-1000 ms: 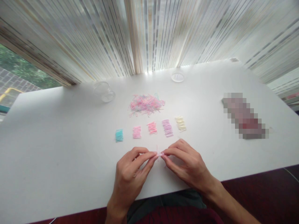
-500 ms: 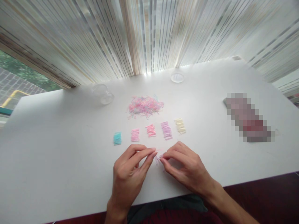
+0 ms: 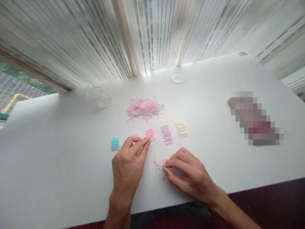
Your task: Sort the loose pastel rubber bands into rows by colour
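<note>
My left hand (image 3: 130, 159) is closed in a pinch at the lower edge of a coral-pink row (image 3: 150, 134) of thin elastic bands. Whatever lies between its fingertips is too small to make out clearly. Lower right, my right hand (image 3: 187, 173) pinches a lilac elastic band, beside a few loose lilac elastic bands (image 3: 156, 165) on the table. Other neat rows of bands lie in line: turquoise (image 3: 115, 144), light pink (image 3: 133, 135) partly covered by my left hand, lilac (image 3: 166, 135) and pale yellow (image 3: 181, 129).
Behind the rows sits a tangled pile of mixed pastel bands (image 3: 144, 108). A clear plastic jar (image 3: 96, 95) is at the back left, a clear round lid (image 3: 178, 77) near the curtain (image 3: 152, 35). A pixelated object (image 3: 256, 121) rests on the white table (image 3: 59, 159) at right.
My left hand has moved up and left, away from the right hand, to the coral-pink row. My right hand stays nearly in place, and the loose lilac bands are more exposed.
</note>
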{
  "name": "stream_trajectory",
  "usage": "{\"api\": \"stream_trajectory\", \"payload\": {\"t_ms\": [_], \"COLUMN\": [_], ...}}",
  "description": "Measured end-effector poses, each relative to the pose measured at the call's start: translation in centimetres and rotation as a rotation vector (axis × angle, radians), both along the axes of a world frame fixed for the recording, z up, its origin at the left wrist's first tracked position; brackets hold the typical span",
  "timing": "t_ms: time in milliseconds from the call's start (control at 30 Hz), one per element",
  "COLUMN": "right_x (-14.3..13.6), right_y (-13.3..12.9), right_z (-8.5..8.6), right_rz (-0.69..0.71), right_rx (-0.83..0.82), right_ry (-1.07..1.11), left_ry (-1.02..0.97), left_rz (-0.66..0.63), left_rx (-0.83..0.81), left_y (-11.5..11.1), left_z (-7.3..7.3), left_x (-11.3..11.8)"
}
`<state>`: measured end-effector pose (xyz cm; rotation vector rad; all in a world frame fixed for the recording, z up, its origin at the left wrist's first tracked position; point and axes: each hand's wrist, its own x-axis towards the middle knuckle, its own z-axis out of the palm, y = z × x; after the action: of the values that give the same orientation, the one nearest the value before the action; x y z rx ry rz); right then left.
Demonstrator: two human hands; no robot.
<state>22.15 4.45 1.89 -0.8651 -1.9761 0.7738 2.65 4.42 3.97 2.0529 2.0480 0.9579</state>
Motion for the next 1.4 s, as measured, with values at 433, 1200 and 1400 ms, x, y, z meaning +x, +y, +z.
{"api": "stream_trajectory", "payload": {"t_ms": [433,1200,1400], "right_x": [0.1,-0.3,-0.9], "right_y": [0.1,-1.0,-1.5], "right_z": [-0.1,1.2,1.3], "right_rz": [0.027,-0.107,-0.103], "right_rx": [-0.043,-0.441,-0.573], "right_ry": [-0.001,0.251,0.302], "left_ry": [0.134,-0.512,-0.542], "left_rz": [0.022,-0.178,-0.197], "left_rx": [0.028,-0.083,-0.015], "left_y": [-0.2,-4.8,-5.0], "left_z": [-0.5,0.2,0.2], "left_x": [-0.6,2.5,2.3]}}
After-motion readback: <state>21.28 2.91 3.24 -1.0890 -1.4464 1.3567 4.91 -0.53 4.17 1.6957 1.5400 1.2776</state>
